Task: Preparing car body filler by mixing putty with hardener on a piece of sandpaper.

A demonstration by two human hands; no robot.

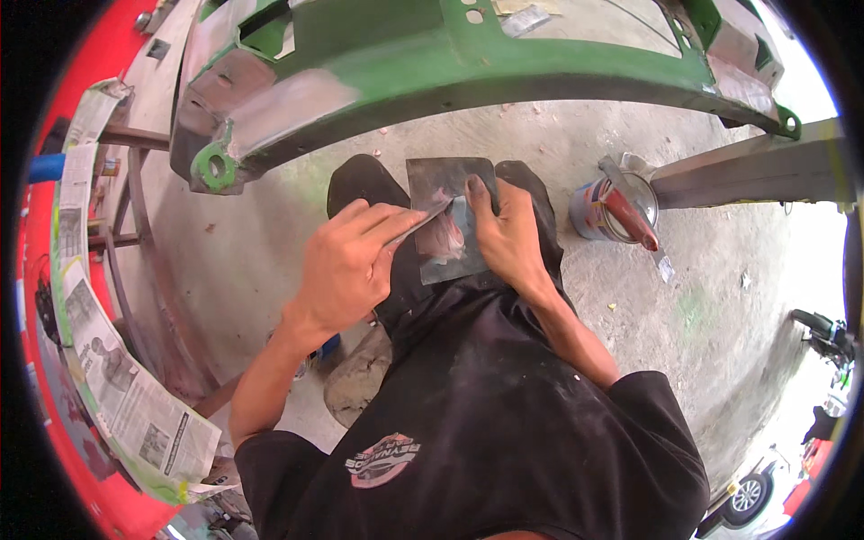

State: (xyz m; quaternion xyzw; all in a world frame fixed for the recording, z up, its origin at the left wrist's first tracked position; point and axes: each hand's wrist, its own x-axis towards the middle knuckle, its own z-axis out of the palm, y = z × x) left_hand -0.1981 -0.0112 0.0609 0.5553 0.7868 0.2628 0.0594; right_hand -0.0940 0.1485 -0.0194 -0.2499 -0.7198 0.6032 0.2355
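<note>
Over my lap, my left hand (351, 265) pinches a thin grey spreader (425, 220), its edge on a dark flat plate (450, 266). My right hand (508, 234) grips that plate by its right side, thumb on top, beside a small pale blue patch or piece that I cannot make out clearly. Smeared pink paste (443, 236) lies on the plate's middle. To the right on the floor stands an open can (594, 216) with a red-smeared tool (630, 216) resting across it.
A green metal frame part (432, 81) with sanded patches spans the area ahead. A grey beam (747, 171) lies at right, a metal stand (139, 234) at left. A red panel masked with newspaper (126, 369) runs along the left edge. A wheel (749, 495) shows at bottom right.
</note>
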